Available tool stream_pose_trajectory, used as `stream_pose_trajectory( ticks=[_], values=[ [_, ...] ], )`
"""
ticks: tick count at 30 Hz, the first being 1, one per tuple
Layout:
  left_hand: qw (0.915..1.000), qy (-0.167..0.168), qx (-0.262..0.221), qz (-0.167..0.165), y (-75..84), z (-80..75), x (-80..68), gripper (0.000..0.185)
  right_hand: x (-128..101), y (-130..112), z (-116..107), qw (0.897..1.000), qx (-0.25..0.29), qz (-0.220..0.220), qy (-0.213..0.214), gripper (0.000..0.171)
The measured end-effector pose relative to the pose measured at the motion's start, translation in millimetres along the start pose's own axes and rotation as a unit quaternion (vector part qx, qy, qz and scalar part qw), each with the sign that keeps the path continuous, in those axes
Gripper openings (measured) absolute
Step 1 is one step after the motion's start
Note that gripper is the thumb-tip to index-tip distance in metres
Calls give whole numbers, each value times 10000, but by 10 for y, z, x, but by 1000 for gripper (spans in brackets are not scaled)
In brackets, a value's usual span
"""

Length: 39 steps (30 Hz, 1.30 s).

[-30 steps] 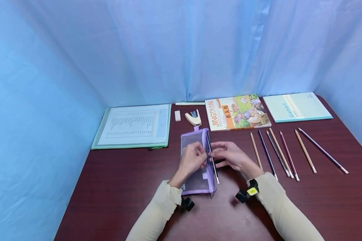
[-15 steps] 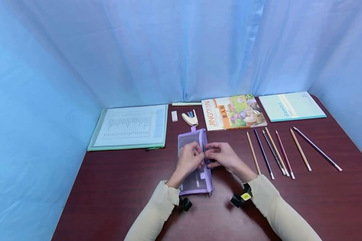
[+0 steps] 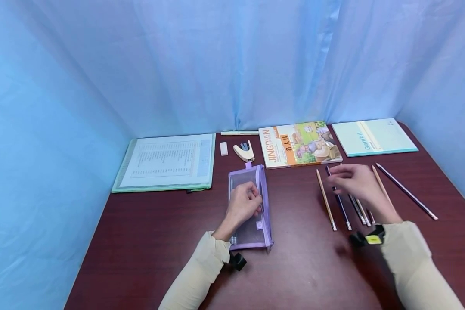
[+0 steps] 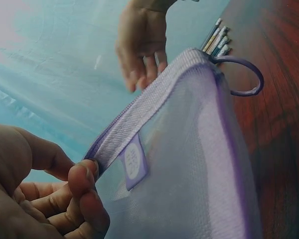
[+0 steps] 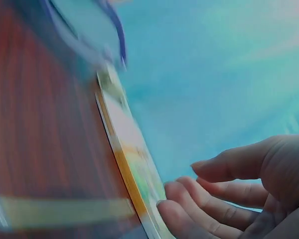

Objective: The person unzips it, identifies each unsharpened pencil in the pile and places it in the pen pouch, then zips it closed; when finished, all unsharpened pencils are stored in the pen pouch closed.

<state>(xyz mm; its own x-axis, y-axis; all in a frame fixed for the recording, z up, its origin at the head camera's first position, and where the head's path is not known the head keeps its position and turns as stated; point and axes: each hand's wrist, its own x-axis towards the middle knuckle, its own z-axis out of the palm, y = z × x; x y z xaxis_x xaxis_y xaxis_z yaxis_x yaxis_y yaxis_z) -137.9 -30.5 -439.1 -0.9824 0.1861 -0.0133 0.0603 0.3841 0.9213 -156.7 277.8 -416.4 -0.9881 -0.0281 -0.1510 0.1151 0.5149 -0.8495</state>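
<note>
A: What is lying around the hands, biggest things first?

B: A dark red wood-grain table [image 3: 147, 241] is carrying everything. Beyond the left hand [image 3: 243, 207], a flat sheet of printed paper in a green folder [image 3: 166, 162] is lying. Beyond the right hand [image 3: 356, 183], a glossy picture book [image 3: 298, 144] and a pale teal notebook [image 3: 373, 137] are sitting side by side.

A: And under the left hand?

B: A soft, rectangular purple mesh pouch [image 3: 249, 206] is lying flat there. The left hand is resting on it, and its curled thumb and fingers are pinching the woven zipper edge, as the left wrist view shows.

A: The right hand?

B: It is hovering with fingers loosely spread and gently bent, gripping nothing, right over a row of slim pencils [image 3: 341, 204]. Whether the fingertips are touching a pencil, I cannot tell.

A: Anything smaller?

B: Just beyond the pouch, a cream stapler [image 3: 243, 151] and a small white eraser [image 3: 223, 148] are sitting.
</note>
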Motion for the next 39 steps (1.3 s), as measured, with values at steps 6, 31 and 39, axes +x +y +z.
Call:
stream_pose_trajectory(
  ticks=[6, 31, 39],
  values=[
    [10000, -15, 33, -23, -11, 5, 2, 6, 60, 285, -475, 9873, -1545, 231, 291, 37],
    [10000, -34, -14, 30, -34, 19, 17, 6, 213, 436, -225, 9390, -3339, -370, 736, 4],
    [10000, -44, -3, 9, -32, 11, 16, 6, 188, 321, -343, 9441, -3251, 244, 491, 33]
  ],
)
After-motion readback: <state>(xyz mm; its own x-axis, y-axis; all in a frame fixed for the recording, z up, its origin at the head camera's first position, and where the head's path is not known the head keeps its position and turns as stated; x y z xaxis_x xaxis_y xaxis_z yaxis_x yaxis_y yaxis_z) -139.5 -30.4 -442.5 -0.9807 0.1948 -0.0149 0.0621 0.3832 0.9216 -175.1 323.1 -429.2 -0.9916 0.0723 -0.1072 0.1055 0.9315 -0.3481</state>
